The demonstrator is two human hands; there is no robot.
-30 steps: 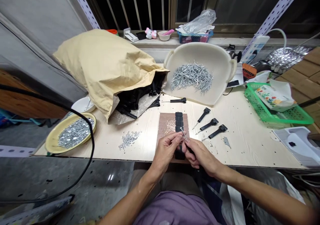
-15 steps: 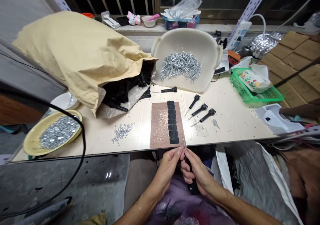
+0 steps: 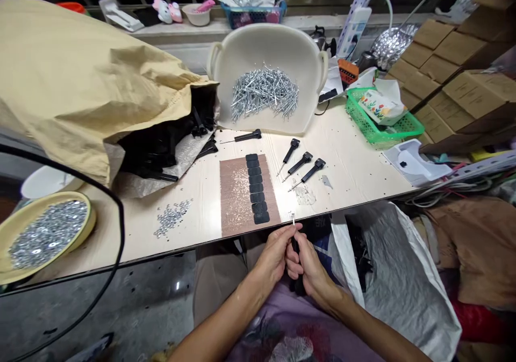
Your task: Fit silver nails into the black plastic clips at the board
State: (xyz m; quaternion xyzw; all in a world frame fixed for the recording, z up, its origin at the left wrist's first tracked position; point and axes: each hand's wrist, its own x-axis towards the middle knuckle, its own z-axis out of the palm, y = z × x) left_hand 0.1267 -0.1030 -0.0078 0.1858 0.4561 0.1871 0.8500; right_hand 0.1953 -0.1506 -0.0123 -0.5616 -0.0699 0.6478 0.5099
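Observation:
Just below the table's front edge, my two hands meet around one black-handled piece with a thin metal rod [image 3: 293, 219] pointing up. My right hand [image 3: 310, 262] is wrapped round its black handle [image 3: 297, 286]. My left hand [image 3: 278, 252] is closed, thumb and fingertips pinching at the rod's lower end. Three similar black-handled pieces [image 3: 303, 162] lie on the table beyond my hands, and another black piece [image 3: 249, 135] lies farther back. A row of black rounded pads [image 3: 257, 195] rests on a brown sheet [image 3: 234, 206] to the left.
A white basin [image 3: 262, 42] holds many metal pins. Small metal washers [image 3: 172, 217] are scattered left of the sheet; a yellow bowl [image 3: 89, 217] holds more. A paper sack [image 3: 88, 77] spills black parts. A green basket [image 3: 363, 117] and cardboard boxes [image 3: 455, 88] stand right.
My view has turned right, so the table's things sit farther left in the picture. My hands stay together on the black-handled piece, with its rod now more upright.

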